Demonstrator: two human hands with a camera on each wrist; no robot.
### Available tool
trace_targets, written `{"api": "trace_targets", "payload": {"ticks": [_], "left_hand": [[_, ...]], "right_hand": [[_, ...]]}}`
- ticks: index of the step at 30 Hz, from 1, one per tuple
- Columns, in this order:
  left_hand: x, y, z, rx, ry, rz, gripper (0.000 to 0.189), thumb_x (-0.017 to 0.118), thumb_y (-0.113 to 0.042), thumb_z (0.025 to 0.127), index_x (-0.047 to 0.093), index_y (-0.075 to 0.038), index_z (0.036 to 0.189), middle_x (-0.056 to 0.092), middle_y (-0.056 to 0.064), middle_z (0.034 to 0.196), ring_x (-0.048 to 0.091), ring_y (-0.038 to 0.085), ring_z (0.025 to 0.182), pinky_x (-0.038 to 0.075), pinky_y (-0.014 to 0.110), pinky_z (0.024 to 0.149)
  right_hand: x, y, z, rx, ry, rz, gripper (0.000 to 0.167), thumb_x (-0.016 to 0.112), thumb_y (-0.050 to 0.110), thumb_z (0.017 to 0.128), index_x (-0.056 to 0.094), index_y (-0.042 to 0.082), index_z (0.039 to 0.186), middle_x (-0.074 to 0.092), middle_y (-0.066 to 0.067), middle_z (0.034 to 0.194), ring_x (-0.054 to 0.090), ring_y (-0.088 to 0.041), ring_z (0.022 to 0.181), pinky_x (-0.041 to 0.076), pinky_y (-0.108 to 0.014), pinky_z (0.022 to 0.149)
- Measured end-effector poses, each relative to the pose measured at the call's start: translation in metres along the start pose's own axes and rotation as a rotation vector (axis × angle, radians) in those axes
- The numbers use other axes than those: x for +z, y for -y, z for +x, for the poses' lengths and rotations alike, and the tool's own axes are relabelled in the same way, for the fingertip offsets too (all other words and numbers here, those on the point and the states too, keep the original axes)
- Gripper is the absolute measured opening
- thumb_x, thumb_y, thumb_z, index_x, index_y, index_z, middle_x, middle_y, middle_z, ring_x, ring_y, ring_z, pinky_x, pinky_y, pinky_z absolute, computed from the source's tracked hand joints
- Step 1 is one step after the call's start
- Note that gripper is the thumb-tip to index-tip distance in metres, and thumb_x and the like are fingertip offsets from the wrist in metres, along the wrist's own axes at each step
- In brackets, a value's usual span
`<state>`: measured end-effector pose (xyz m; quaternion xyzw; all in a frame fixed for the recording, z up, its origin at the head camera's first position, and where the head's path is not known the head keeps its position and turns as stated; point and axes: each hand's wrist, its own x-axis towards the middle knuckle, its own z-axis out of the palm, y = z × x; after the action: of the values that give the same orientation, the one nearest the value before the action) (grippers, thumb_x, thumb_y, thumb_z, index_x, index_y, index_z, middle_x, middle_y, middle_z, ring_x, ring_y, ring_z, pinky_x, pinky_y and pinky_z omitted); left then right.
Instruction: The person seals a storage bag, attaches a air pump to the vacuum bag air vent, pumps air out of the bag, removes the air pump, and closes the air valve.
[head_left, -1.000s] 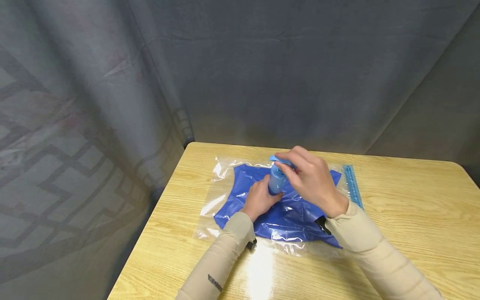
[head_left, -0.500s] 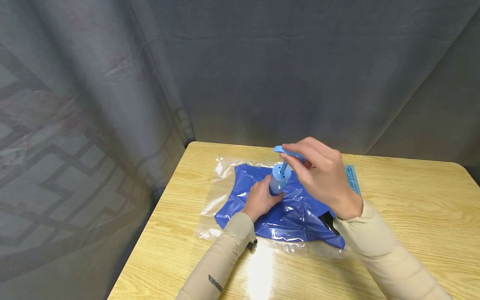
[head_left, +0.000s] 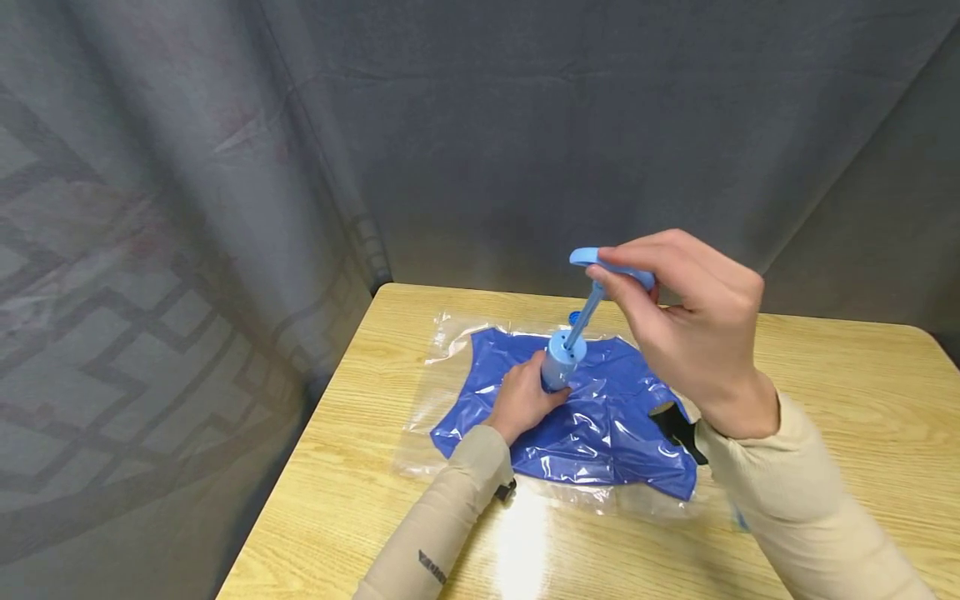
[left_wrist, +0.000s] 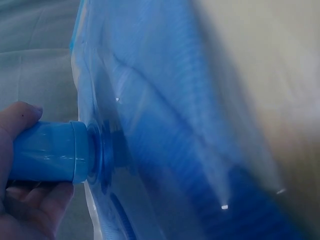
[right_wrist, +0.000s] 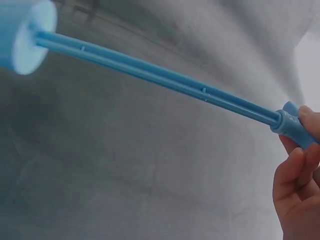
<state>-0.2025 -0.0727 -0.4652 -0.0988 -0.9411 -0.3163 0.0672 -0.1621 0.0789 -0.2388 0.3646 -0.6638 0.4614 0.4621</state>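
Note:
A light blue hand pump (head_left: pixel 560 360) stands on a clear vacuum bag (head_left: pixel 431 392) that has blue fabric (head_left: pixel 577 433) inside. My left hand (head_left: pixel 520 398) grips the pump's barrel low down, and in the left wrist view the barrel's end (left_wrist: pixel 79 152) meets the round valve (left_wrist: pixel 100 155) on the bag. With thumb and fingers my right hand (head_left: pixel 693 317) pinches the pump's T-shaped handle (head_left: pixel 588 257), up and to the right of the barrel. The rod (right_wrist: pixel 150 75) is drawn far out in the right wrist view, still entering the barrel.
A small blue round cap (head_left: pixel 574 317) lies on the wooden table (head_left: pixel 337 467) behind the bag. Grey curtains (head_left: pixel 562 167) hang behind and to the left of the table. A dark wrist strap piece (head_left: pixel 675 429) shows by the right sleeve.
My right hand has pulled the handle up and to the right, drawing the rod out of the barrel. The left hand has stayed almost in place around the barrel.

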Motion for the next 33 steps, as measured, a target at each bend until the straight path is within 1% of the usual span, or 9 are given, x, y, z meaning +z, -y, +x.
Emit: {"api": "trace_targets", "payload": {"ticks": [4, 9, 14, 18, 20, 26, 33], "left_hand": [[0.0, -0.001, -0.001, -0.01, 0.013, -0.009, 0.049, 0.08, -0.032, 0.077, 0.057, -0.01, 0.114, 0.071, 0.01, 0.105, 0.069, 0.027, 0.095, 0.055, 0.037, 0.084], [-0.001, -0.001, -0.002, -0.006, 0.006, -0.012, 0.05, 0.08, -0.032, 0.077, 0.057, -0.01, 0.115, 0.071, 0.011, 0.105, 0.069, 0.027, 0.094, 0.055, 0.038, 0.083], [-0.001, 0.001, -0.002, -0.003, -0.013, -0.02, 0.052, 0.08, -0.033, 0.077, 0.056, -0.009, 0.116, 0.071, 0.012, 0.104, 0.069, 0.028, 0.094, 0.055, 0.038, 0.083], [-0.002, 0.003, -0.002, -0.007, -0.015, -0.025, 0.052, 0.08, -0.033, 0.077, 0.057, -0.009, 0.116, 0.071, 0.012, 0.106, 0.069, 0.028, 0.095, 0.055, 0.039, 0.084], [-0.003, 0.002, -0.002, -0.008, -0.015, -0.027, 0.052, 0.08, -0.033, 0.077, 0.057, -0.008, 0.116, 0.071, 0.012, 0.106, 0.069, 0.028, 0.095, 0.055, 0.039, 0.084], [-0.002, 0.002, -0.001, -0.012, -0.013, -0.028, 0.051, 0.08, -0.033, 0.077, 0.057, -0.008, 0.115, 0.071, 0.012, 0.105, 0.069, 0.028, 0.095, 0.055, 0.039, 0.083], [-0.002, 0.001, -0.001, -0.008, -0.013, -0.022, 0.051, 0.08, -0.032, 0.076, 0.057, -0.009, 0.116, 0.072, 0.011, 0.104, 0.069, 0.027, 0.093, 0.055, 0.038, 0.082]], "right_hand": [[-0.002, 0.003, 0.005, -0.019, -0.056, 0.037, 0.01, 0.082, 0.002, 0.072, 0.076, -0.001, 0.079, 0.07, -0.014, 0.071, 0.05, -0.007, 0.059, 0.036, -0.012, 0.06], [-0.003, 0.004, 0.008, -0.043, -0.086, 0.065, 0.01, 0.082, 0.001, 0.071, 0.076, -0.001, 0.078, 0.07, -0.015, 0.07, 0.052, -0.008, 0.06, 0.037, -0.012, 0.061], [0.001, 0.005, 0.011, -0.039, -0.07, 0.058, 0.01, 0.081, 0.002, 0.073, 0.077, 0.0, 0.082, 0.068, -0.013, 0.068, 0.048, -0.008, 0.06, 0.034, -0.014, 0.061], [0.005, 0.005, 0.012, -0.026, -0.051, 0.071, 0.011, 0.078, 0.003, 0.077, 0.075, -0.002, 0.086, 0.062, -0.014, 0.066, 0.043, -0.01, 0.062, 0.031, -0.015, 0.061], [0.007, 0.004, 0.011, -0.024, -0.053, 0.092, 0.012, 0.077, 0.004, 0.078, 0.074, -0.003, 0.088, 0.06, -0.015, 0.066, 0.043, -0.011, 0.062, 0.031, -0.015, 0.062], [0.012, -0.002, 0.005, -0.036, -0.111, 0.134, 0.016, 0.077, 0.009, 0.08, 0.072, -0.005, 0.086, 0.058, -0.018, 0.066, 0.049, -0.015, 0.061, 0.036, -0.014, 0.061], [0.013, -0.007, -0.002, -0.034, -0.167, 0.151, 0.024, 0.077, 0.014, 0.082, 0.071, -0.008, 0.088, 0.055, -0.02, 0.067, 0.048, -0.013, 0.061, 0.034, -0.009, 0.058]]}}
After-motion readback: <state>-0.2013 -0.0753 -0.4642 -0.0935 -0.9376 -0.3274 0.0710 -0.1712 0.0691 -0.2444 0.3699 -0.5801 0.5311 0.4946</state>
